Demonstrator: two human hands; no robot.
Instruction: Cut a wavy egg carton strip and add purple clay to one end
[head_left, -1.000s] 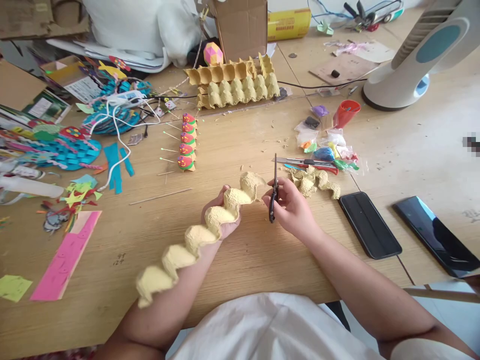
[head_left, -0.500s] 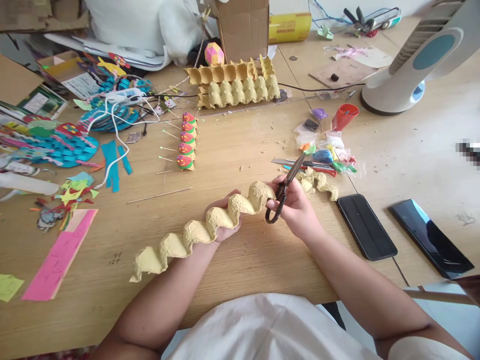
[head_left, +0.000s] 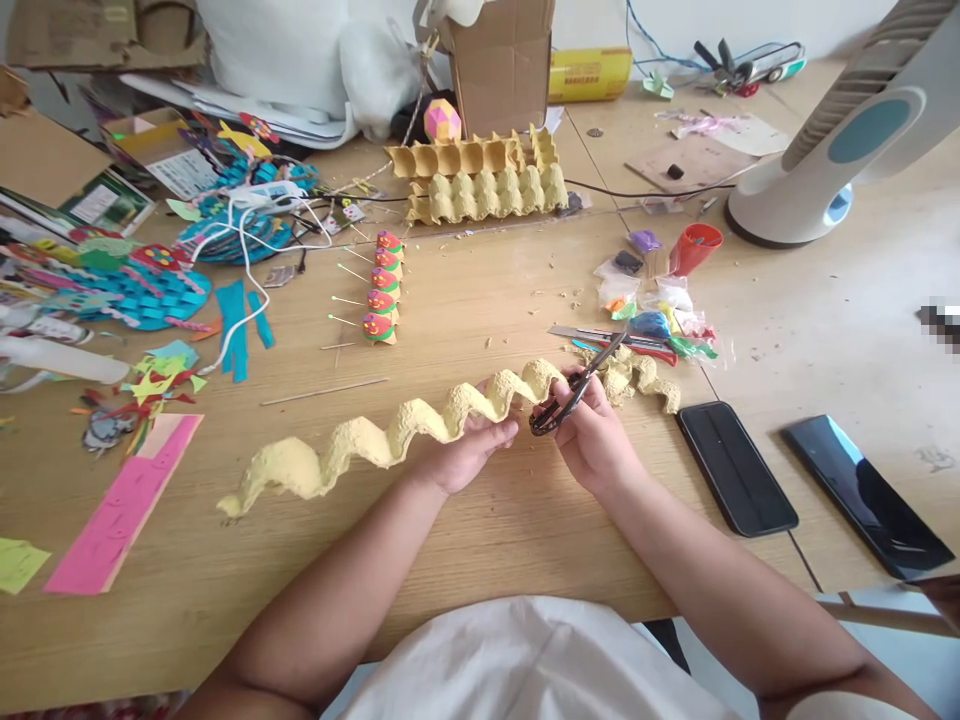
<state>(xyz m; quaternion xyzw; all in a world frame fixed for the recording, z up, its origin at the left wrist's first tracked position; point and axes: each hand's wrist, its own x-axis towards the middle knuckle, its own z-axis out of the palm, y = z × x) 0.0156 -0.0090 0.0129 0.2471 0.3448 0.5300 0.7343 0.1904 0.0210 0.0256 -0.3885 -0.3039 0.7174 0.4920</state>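
Over the near middle of the worktop [head_left: 487, 280], you hold a pale yellow egg-carton strip [head_left: 362, 440] with six humps, raised clear of the wood and slanting from lower left to upper right. Your left hand [head_left: 465, 455] supports it from below, past its middle; the fingers are closed in around it, largely hidden behind the strip, while the thumb shows along the near side.

Your right hand [head_left: 596, 440] has its fingers closed around a pair of dark scissors [head_left: 583, 388]. The handle loops sit toward your left hand, and the blades point away from you to the right, off the strip. The strip's right end comes right up to the fingers of this hand; whether they pinch it, I cannot tell.

Just beyond your right hand lie cut egg-carton scraps [head_left: 664, 392], with a utility knife [head_left: 574, 332] near them. A black phone [head_left: 739, 468] lies flat to the right of that hand. Farther off, past your left hand, five red-and-green caterpillar heads [head_left: 382, 302] stand in a row, and a thin stick [head_left: 322, 392] lies between them and the strip.
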